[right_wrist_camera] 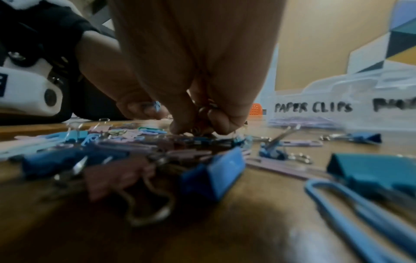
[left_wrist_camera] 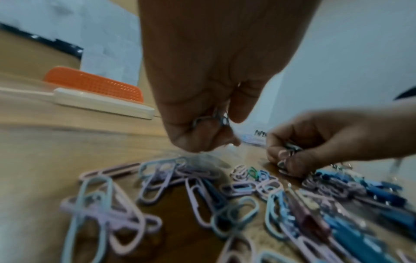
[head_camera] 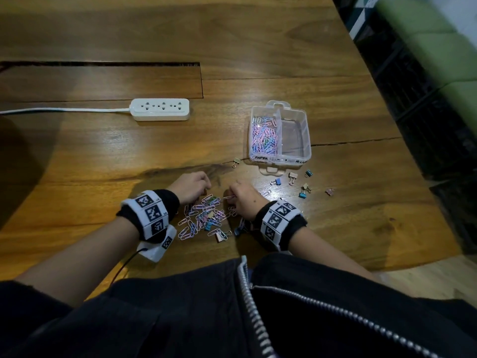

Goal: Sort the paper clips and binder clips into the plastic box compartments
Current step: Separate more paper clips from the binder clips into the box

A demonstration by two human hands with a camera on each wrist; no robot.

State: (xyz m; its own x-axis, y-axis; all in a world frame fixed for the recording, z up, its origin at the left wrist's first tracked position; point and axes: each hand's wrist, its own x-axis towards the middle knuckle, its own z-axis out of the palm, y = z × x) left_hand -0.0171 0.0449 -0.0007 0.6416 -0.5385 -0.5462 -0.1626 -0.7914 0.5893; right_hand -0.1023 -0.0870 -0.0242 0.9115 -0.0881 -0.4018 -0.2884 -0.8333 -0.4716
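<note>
Head view shows my left hand [head_camera: 192,186] and right hand [head_camera: 242,200] down at the far edge of the mixed pile of clips [head_camera: 204,218] on the wooden table [head_camera: 103,151]. My left fingers are curled around a few paper clips; my right fingers pinch several more. The plastic box [head_camera: 280,136] sits beyond, its left compartment holding paper clips, with loose binder clips [head_camera: 299,183] nearby.

Bench [head_camera: 258,47]: glossy varnished wood, visible grain; plastic box [head_camera: 304,130]: clear smooth plastic; paper clips [head_camera: 198,220]: smooth pastel-coated wire; binder clips [head_camera: 302,195]: coloured bodies, shiny metal wire handles; power strip [head_camera: 160,109]: matt white plastic; wristbands [head_camera: 152,215]: black cloth.
</note>
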